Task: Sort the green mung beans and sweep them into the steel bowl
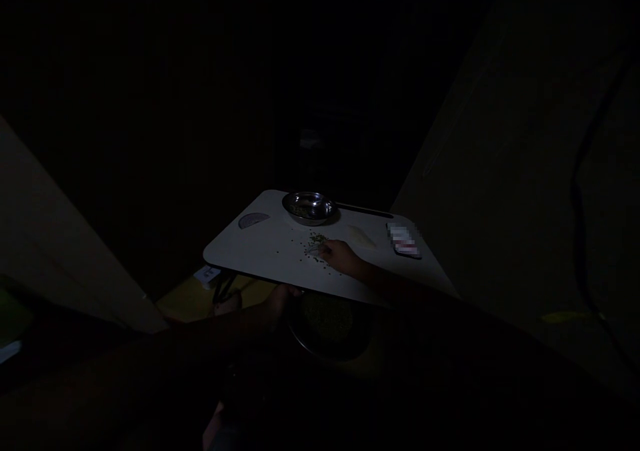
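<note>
The picture is very dark. My right hand (343, 257) reaches over a white low table (245, 257) from the right. Its fingers are pinched together at a small pale, shiny thing (315, 249) whose kind I cannot make out. Small green grains (317, 238) lie scattered around those fingertips, thickest just beyond them. At the table's front edge is my left hand (283, 296), in shadow; whether it grips the edge or the bowl below does not show. Under that edge a large dark bowl (300, 341) holds many greenish grains.
A shiny steel bowl (327, 217) with some grains stands at the table's far side. A whitish flat patch (361, 237) lies right of the grains, and a blurred-out flat item (404, 240) farther right. A grey half-round mark (253, 220) is at left. Walls flank both sides.
</note>
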Tool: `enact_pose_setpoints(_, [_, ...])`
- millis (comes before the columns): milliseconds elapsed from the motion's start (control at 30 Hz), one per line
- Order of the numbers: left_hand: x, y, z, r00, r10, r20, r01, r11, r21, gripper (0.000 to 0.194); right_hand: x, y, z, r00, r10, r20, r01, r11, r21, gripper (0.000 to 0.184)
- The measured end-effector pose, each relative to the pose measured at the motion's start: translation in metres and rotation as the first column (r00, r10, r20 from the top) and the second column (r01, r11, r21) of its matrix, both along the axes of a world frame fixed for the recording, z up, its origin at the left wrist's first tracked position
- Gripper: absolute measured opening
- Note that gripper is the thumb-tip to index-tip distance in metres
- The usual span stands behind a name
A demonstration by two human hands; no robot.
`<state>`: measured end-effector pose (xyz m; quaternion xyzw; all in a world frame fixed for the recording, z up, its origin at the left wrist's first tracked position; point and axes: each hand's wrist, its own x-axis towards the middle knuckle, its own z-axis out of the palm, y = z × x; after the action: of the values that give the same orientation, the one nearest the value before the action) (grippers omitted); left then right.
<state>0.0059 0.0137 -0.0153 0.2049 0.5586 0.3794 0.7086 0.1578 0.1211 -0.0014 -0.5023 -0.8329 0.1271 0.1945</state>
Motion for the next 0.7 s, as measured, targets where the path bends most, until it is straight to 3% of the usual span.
enact_pose_setpoints(200, [-0.003,0.004,-0.010,0.992,-0.113,0.057,0.114,0.994,-0.006,0.005,-0.006,0.002,0.000,0.998,0.061,-0.009,-0.061,0.998,-0.001,0.011])
enact_pose_setpoints(367, [-0.006,0.004,-0.009,1.000,0.007,-0.014,-0.007,1.000,-0.017,0.005,-0.010,0.001,0.004,0.987,0.158,-0.040,-0.159,0.987,-0.028,0.012])
enact_pose_setpoints(433, [-0.007,0.003,-0.008,1.000,-0.001,-0.010,0.000,1.000,-0.011,0.004,-0.013,0.001,0.008,0.982,0.185,-0.034,-0.187,0.981,-0.053,0.013])
enact_pose_setpoints(700, [-0.004,-0.004,0.012,1.000,0.018,-0.013,-0.019,0.999,-0.047,0.010,-0.017,-0.006,0.034,0.914,0.407,0.012,-0.393,0.889,-0.235,0.015])
